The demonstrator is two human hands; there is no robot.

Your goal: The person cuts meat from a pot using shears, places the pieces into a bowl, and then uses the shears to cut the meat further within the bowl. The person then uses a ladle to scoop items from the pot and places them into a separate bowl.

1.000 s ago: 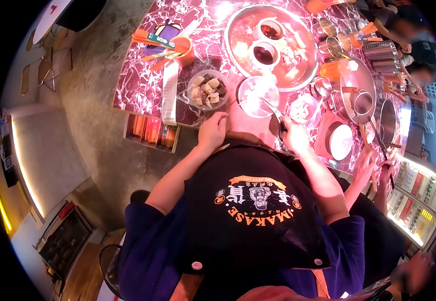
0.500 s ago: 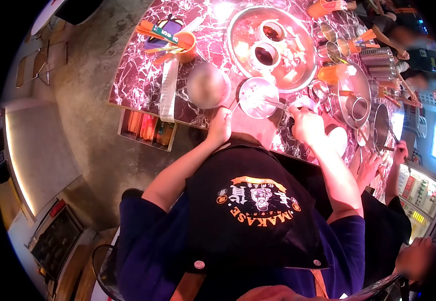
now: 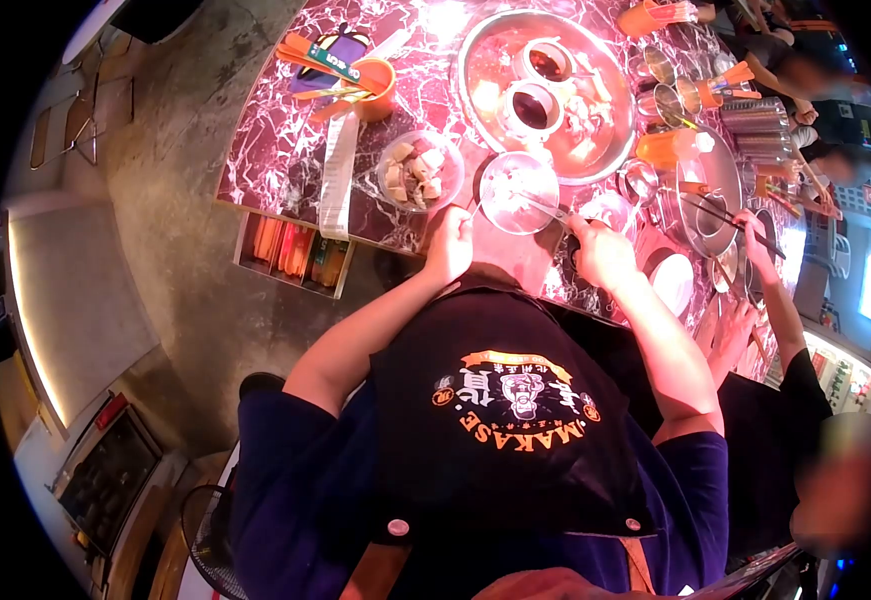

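Observation:
My right hand (image 3: 603, 252) is closed on the dark handles of what look like scissors (image 3: 547, 208), their metal blades reaching into a pale bowl (image 3: 503, 178). Whitish pieces lie inside that bowl, too glared to name. My left hand (image 3: 449, 245) is closed at the bowl's left side, pinching a thin stick (image 3: 476, 208) whose far end reaches the bowl rim. Left of it stands a clear bowl of pale chunks of food (image 3: 422, 175).
Beyond the bowls sits a large round metal tray (image 3: 472, 110) holding two cups of dark liquid. An orange cup of sticks (image 3: 376, 92) and a paper slip (image 3: 337, 180) lie left. Rightward are pans (image 3: 707, 240) and a co-worker's hand (image 3: 752, 228) with chopsticks.
The scissor blades look more closed and my right hand has shifted slightly left. A co-worker's hand with chopsticks has risen over the pans on the right.

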